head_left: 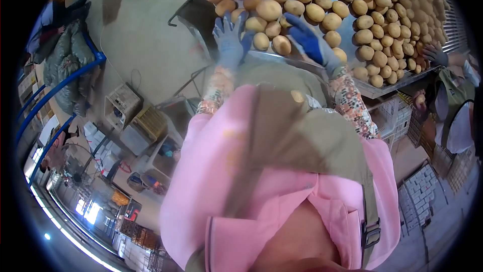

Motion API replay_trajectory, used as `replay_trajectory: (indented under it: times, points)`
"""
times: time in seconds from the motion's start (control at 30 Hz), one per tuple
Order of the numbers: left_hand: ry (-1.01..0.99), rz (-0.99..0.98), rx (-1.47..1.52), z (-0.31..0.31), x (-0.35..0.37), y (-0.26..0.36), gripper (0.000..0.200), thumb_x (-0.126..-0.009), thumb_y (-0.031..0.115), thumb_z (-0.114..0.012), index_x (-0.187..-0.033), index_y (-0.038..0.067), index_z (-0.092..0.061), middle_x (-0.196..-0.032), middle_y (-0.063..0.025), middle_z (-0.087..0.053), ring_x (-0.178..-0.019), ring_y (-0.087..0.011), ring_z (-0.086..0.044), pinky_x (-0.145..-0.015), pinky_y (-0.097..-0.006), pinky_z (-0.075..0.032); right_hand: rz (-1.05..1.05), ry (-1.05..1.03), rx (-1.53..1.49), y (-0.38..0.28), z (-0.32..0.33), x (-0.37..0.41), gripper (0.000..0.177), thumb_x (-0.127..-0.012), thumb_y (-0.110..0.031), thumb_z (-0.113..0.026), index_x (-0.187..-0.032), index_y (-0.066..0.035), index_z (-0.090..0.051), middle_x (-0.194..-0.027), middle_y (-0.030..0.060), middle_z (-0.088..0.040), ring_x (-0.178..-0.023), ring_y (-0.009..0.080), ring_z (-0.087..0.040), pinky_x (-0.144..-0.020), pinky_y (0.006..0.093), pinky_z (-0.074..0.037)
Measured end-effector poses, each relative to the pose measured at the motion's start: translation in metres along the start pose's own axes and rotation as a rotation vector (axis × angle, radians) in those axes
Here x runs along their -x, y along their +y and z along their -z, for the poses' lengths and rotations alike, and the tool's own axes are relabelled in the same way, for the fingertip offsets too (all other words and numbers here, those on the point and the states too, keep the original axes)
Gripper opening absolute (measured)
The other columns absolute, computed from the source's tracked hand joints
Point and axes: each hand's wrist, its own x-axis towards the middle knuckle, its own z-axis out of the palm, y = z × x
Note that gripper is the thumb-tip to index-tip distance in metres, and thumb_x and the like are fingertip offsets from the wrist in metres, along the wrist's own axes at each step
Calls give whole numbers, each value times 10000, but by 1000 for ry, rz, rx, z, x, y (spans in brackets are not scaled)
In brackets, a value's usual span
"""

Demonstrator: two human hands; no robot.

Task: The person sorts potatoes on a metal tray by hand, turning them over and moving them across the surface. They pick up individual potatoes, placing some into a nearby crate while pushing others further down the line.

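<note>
Many potatoes point(315, 12) lie on a metal sorting table point(347, 33) at the top of the view. My left hand point(230, 40), in a grey-blue work glove, is at the table's near edge with its fingers spread, fingertips right by the closest potatoes. To the right, my right hand point(311, 43) shows the dark blue side of its glove. Its fingers are stretched out, pointing up and left towards a large potato point(294, 7). Between the two hands lie a few potatoes, one of them a round potato point(281, 45) near the edge. Neither hand holds anything.
At the far right, a co-worker's gloved hand point(435, 53) rests by the potato pile. Crates point(122, 102) stand on the floor at left, near a blue metal rail point(63, 82) and filled dark green bags point(68, 70). A white crate point(395, 116) is under the table's right part.
</note>
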Motion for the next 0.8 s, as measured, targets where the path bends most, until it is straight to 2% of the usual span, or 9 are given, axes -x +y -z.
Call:
replay_trajectory:
  times: [0.03,0.17,0.23,0.27,0.33,0.5,0.6,0.67,0.8]
  points:
    - [86,-39,12,-5,-1,-10,640,-853,408,-609,-1424,187,-425,-1488,-180,-316,-1347,-446,-289,-1094,-560,-245,-219,110,-728,8,2,8,407,-997,-178,-484,-1381,-45,-458,-1175,42,-566,-1051,123,-534,-937,258,-431]
    - [257,-2,69,0,8,-41,517,-838,199,-609,-1342,128,-515,-1413,-201,-413,-1266,-433,-400,-1071,-524,-308,-50,340,31,26,7,27,381,-899,-69,-584,-1278,-30,-571,-1185,93,-575,-1064,156,-543,-951,282,-438]
    - [362,8,68,5,5,-42,496,-850,213,-608,-1329,115,-529,-1410,-225,-412,-1275,-437,-393,-1069,-529,-305,-966,170,-1087,-36,-2,28,364,-1012,-202,-430,-1313,-27,-536,-1213,65,-562,-1098,168,-546,-980,293,-435]
    - [402,-20,59,12,-2,-38,488,-858,225,-610,-1326,111,-531,-1403,-232,-422,-1270,-441,-398,-1067,-529,-307,-561,-75,-603,37,-27,39,366,-864,-189,-668,-1223,-125,-635,-1165,108,-611,-1155,198,-528,-985,345,-429]
    - [421,-65,97,15,-33,-27,493,-867,250,-614,-1332,113,-525,-1395,-237,-431,-1269,-444,-403,-1066,-531,-305,-68,-276,98,13,-52,13,391,-920,-255,-584,-1296,-155,-553,-1081,89,-619,-1047,213,-575,-900,336,-465]
    - [308,-94,408,10,-102,28,569,-901,387,-588,-1394,139,-455,-1409,-251,-422,-1286,-457,-394,-1074,-538,-291,327,-58,-15,-21,-42,-18,378,-896,-201,-583,-1247,-65,-548,-1026,108,-629,-955,225,-611,-880,331,-481]
    - [-7,13,209,4,-84,39,684,-902,534,-496,-1449,144,-371,-1505,-197,-292,-1361,-492,-241,-1100,-602,-205,-365,110,-430,30,-3,-10,392,-879,-219,-621,-1227,-45,-575,-1167,144,-601,-1081,247,-584,-937,338,-467]
    - [40,-156,9,-3,-59,25,716,-893,557,-503,-1478,184,-329,-1530,-208,-257,-1393,-483,-183,-1133,-568,-167,-188,467,74,26,25,4,407,-882,-303,-620,-1250,-131,-599,-1382,187,-482,-1268,307,-478,-1050,407,-392]
    - [-82,-31,119,17,-12,0,724,-890,495,-545,-1476,134,-323,-1506,-198,-300,-1388,-446,-223,-1118,-548,-205,-509,240,799,49,22,56,436,-889,-372,-601,-1313,-273,-571,-1493,194,-361,-1364,378,-357,-1114,485,-295]
